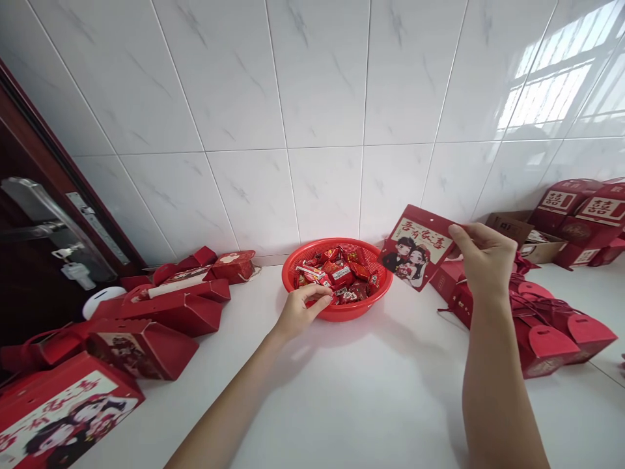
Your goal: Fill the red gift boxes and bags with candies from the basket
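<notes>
My right hand [486, 251] pinches the upper right edge of a red wedding gift box [415, 247], of which only one flat face shows. A cartoon bride and groom are printed on it, under red lettering. It is held tilted in the air, to the right of a red plastic basket [336, 315]. Inside the basket lie several red-wrapped candies [339, 275]. At the basket's front left rim is my left hand [300, 309], its thumb and fingers closed together by the candies. Whatever is between those fingertips is too small to make out.
Red gift boxes [151, 348] stand along the left of the white counter [332, 397]. More tied red boxes [551, 342] lie on the right, with an open cardboard carton [544, 251] and stacked boxes [579, 221] behind. A tiled wall [322, 98] closes the back; a door handle [43, 215] is left.
</notes>
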The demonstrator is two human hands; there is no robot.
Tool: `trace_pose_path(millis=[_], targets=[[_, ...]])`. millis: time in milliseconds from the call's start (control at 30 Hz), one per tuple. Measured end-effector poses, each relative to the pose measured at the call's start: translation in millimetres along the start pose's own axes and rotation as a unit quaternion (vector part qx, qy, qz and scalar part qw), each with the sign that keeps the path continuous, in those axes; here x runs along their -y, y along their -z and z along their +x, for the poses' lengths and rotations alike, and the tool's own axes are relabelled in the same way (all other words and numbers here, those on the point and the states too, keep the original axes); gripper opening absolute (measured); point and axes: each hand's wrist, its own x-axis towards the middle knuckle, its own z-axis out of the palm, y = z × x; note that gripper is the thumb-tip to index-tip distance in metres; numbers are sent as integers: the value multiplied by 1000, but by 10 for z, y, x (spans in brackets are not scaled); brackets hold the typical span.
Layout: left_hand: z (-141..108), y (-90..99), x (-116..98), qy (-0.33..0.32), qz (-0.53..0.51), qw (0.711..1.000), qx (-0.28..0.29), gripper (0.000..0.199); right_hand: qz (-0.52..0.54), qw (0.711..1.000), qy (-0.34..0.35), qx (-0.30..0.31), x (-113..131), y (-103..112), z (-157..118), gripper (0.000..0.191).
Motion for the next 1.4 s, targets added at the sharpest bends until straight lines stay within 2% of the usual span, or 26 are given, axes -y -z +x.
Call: trace_pose_path(millis=[100, 167, 333, 467, 600, 733, 867, 967, 1133, 1200, 1300, 1333, 1400], targets=[[-2, 17, -4, -9, 5, 1000, 8, 24, -79, 995, 5, -64, -156, 70, 59, 31], [-8, 26, -15, -16, 11, 1000, 8, 22, -124, 989, -1, -78, -333, 69, 84, 34], [-29, 18, -12, -29, 33, 999, 5, 19, -184, 979, -66, -47, -917, -93, 23, 43], [-35, 13, -6, -35, 28, 999, 3, 16, -246, 965, -88, -21, -1309, -266, -113, 45], [-35, 14, -1, -34, 32, 999, 3, 16, -248, 962, -115, -13, -1525, -374, -192, 43], [-35, 18, 10, -40, 28, 999, 4, 15, -246, 960, -134, -1, -1610, -407, -196, 48], [-38, 18, 8, -38, 28, 999, 8, 15, -248, 955, -159, 21, -1538, -414, -170, 65], [-48, 8, 2, -28, 21, 999, 9, 15, -251, 953, -172, 4, -1323, -419, -119, 71], [-81, 76, -47, -15, -10, 999, 30, 20, -187, 976, -109, -1, -748, -418, -35, 45], [-104, 227, -115, -34, 15, 999, 25, 21, -132, 986, -101, -2, -518, -409, -40, 33], [-226, 655, -323, -75, 135, 988, -20, 20, -55, 995, -89, -5, -243, -382, -79, 21], [-314, 835, -429, -81, 185, 979, -41, 21, -31, 996, -79, 0, -174, -369, -93, 17], [-592, 1199, -692, -87, 293, 944, -129, 24, 4, 998, -57, 1, -69, -342, -114, 12]])
